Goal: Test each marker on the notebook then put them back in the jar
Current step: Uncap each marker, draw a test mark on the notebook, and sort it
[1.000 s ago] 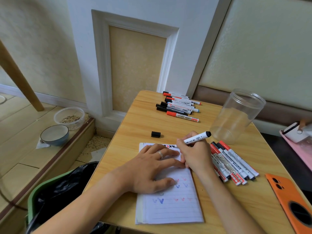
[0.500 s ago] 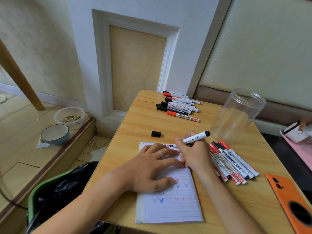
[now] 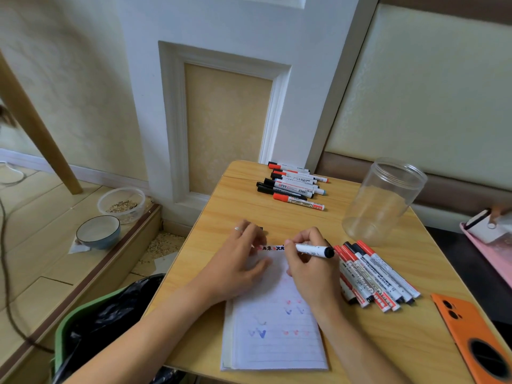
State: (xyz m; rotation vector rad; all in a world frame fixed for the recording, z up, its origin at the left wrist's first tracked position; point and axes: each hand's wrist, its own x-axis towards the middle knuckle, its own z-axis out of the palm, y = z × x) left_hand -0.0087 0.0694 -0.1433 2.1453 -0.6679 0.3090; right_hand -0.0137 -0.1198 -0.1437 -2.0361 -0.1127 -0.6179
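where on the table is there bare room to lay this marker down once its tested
Bare wood lies between the far marker row, the jar and the hands. Another patch sits between the notebook and the orange phone. Beside the right hand it is crowded: the near marker pile.

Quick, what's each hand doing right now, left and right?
Left hand: fingers reaching to the black cap beyond the notebook; whether it grips the cap cannot be told.
Right hand: holding a black marker.

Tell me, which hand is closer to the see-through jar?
Right. The right hand, holding a marker, sits just below-left of the jar; the left hand lies farther left.
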